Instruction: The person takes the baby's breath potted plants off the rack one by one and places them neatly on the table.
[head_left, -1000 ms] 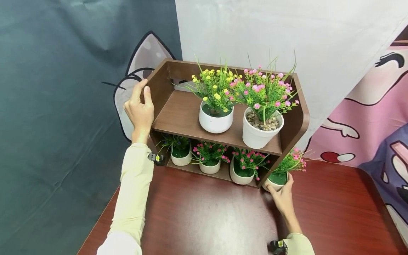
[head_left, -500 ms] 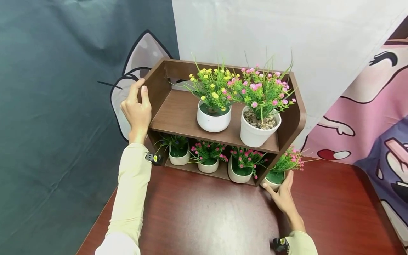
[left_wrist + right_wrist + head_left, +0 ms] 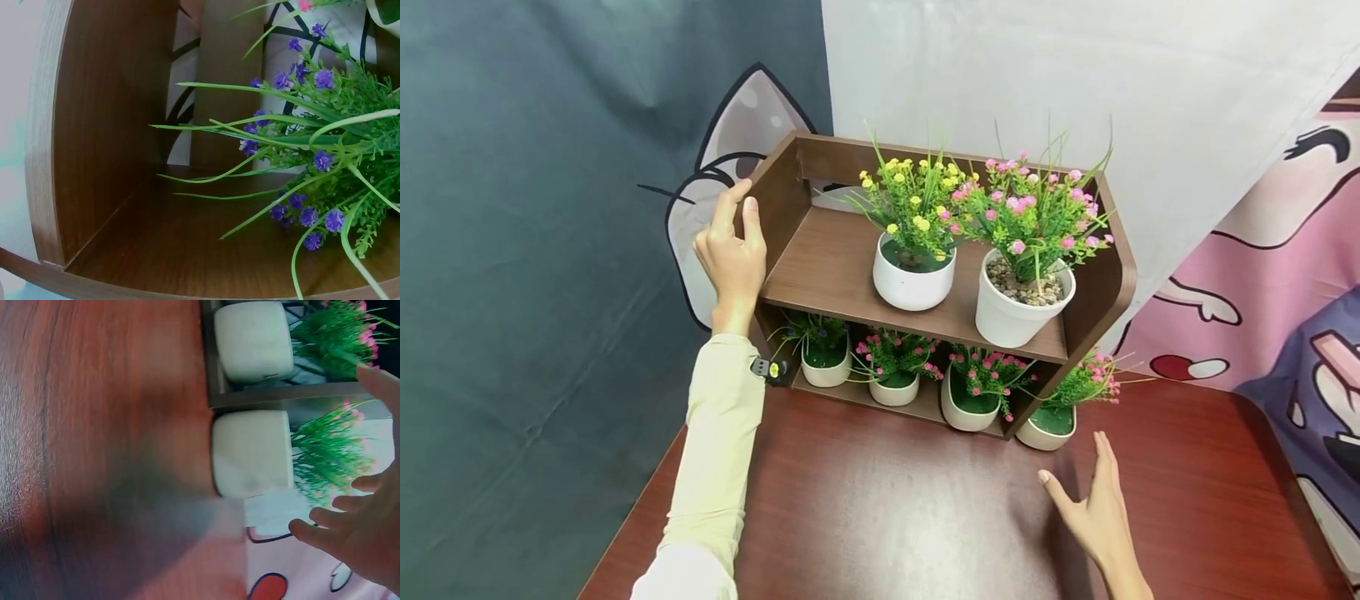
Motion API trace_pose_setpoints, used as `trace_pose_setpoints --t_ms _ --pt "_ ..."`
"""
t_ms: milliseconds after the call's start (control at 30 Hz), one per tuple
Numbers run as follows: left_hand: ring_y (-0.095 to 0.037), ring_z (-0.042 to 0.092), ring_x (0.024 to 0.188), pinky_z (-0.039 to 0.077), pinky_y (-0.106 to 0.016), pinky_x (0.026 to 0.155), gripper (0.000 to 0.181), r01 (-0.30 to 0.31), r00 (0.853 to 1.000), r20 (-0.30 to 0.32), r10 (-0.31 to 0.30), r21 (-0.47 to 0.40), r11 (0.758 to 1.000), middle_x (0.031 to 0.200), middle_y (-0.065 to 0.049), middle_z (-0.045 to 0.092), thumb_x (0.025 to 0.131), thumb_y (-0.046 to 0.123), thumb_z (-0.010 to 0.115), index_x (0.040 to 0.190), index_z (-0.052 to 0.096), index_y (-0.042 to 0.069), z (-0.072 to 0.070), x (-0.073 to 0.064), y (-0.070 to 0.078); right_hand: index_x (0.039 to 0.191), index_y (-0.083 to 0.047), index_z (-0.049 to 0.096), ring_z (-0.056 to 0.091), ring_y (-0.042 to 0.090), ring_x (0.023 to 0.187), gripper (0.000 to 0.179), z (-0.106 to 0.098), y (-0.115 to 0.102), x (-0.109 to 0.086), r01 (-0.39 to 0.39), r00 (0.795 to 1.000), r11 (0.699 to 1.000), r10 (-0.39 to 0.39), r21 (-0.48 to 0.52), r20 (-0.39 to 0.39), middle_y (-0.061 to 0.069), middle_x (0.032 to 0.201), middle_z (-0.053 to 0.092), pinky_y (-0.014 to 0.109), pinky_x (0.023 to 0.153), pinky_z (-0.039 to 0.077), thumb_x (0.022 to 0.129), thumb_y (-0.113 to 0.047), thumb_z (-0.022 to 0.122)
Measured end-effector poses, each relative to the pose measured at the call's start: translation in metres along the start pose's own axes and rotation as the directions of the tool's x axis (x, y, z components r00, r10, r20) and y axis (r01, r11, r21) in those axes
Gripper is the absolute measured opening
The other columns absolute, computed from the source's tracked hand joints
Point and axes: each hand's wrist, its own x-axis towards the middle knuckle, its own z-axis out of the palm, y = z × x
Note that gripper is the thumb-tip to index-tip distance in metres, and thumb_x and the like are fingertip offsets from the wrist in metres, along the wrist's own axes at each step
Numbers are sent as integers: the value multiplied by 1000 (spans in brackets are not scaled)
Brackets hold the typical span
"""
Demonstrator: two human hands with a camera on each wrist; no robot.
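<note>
My left hand is at the left side panel of a brown two-tier wooden shelf, its thumb and fingers around the panel's front edge. In the head view my right hand has its fingers spread and holds nothing. Just ahead of it a pink-flowered potted plant in a cream pot stands on the table, close against the shelf's right side. The right wrist view shows this cream pot with the thumb and fingers apart from it. A purple-flowered plant fills the right of the left wrist view.
A yellow-flowered plant and a taller pink-flowered plant stand on the upper tier. Below are a purple-flowered plant and two pink-flowered plants, including one at right. A printed cloth hangs behind the reddish table.
My right hand has let go of the pink-flowered potted plant and drawn back toward me, fingers spreading. The plant stays beside the shelf. The left hand keeps its place on the panel.
</note>
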Motion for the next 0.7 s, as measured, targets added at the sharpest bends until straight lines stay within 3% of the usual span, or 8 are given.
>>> trace_pose_setpoints --t_ms 67,200,300,367,467,600,700 --pt "-24 46 48 38 -36 57 26 -1 1000 4 1 -5 1000 100 13 61 86 31 48 104 63 21 -1 0 1 138 -19 14 25 31 121 93 -5 -8 -6 7 1000 1000 -7 8 -24 14 137 23 46 92 23 65 -22 73" --pt "-24 49 51 39 -35 58 27 -15 1000 19 15 -10 1000 102 12 60 87 31 46 105 62 19 -2 1 3 136 -26 21 34 24 117 94 -16 -30 -12 35 997 998 -30 55 -76 9 131 34 27 92 28 61 -15 76" --pt "-24 46 49 38 -34 57 28 -17 1000 26 18 -7 1000 102 12 60 87 31 45 106 62 18 -3 1 3 136 -24 24 34 17 118 95 -23 -51 -11 123 989 988 -114 93 -95 6 130 36 14 90 24 57 -10 77" --pt "-24 44 48 38 -35 57 27 -5 1000 23 5 -8 1000 103 13 60 87 31 46 106 61 20 -3 1 3 135 -20 26 33 16 118 95 -28 -68 -9 207 975 971 -195 117 -105 6 131 36 14 91 24 56 -7 77" --pt "-24 44 48 38 -35 58 27 -7 1000 26 7 -5 1000 102 12 60 87 31 45 106 61 20 -3 1 3 133 -8 31 36 21 117 90 -33 -97 -6 349 933 922 -325 169 -152 11 129 38 17 92 26 55 -2 75" --pt "-23 41 45 38 -35 57 28 -15 999 36 15 -11 1000 102 10 61 88 31 45 106 61 19 -3 0 3 127 8 31 36 33 115 75 -38 -136 1 484 874 815 -430 320 -227 23 126 38 24 93 28 61 6 67" --pt "-23 39 44 37 -35 56 27 -5 999 37 5 -14 1000 102 10 61 87 31 45 106 61 21 -5 -2 2 128 11 26 29 37 118 73 -36 -159 9 505 863 743 -440 440 -248 26 128 32 30 95 27 64 12 60"
